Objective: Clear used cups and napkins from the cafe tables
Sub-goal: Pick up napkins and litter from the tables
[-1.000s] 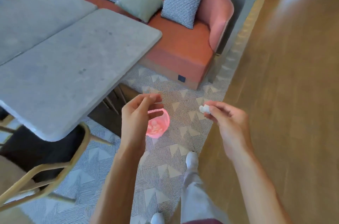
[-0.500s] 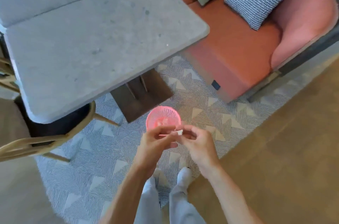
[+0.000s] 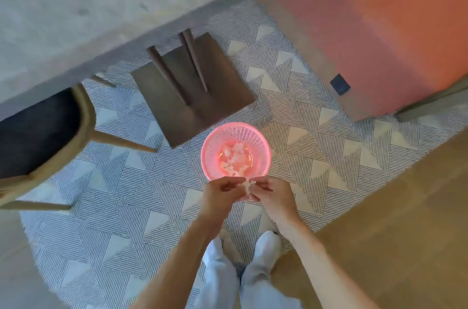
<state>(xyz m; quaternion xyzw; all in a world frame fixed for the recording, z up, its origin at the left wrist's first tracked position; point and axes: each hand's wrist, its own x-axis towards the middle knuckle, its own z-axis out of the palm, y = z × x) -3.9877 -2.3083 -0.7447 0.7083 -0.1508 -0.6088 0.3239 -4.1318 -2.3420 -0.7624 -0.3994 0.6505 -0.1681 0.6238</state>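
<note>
A pink mesh basket (image 3: 210, 157) is right in front of me over the patterned rug, with several crumpled white napkin pieces (image 3: 234, 160) in its bottom. My left hand (image 3: 222, 194) grips the basket at its near rim. My right hand (image 3: 273, 194) pinches a small white napkin scrap (image 3: 247, 184) just above that rim, its fingertips meeting those of the left hand. No cups are in view.
The grey stone table (image 3: 101, 5) fills the upper left, its dark base (image 3: 192, 86) just beyond the basket. A wooden chair with a dark seat (image 3: 38, 131) stands on the left, an orange sofa (image 3: 379, 30) at the upper right. Wooden floor (image 3: 392, 207) lies to the right.
My right hand has carried the napkin scrap from the right over to the basket's rim, next to my left hand. My view has tilted down towards the rug.
</note>
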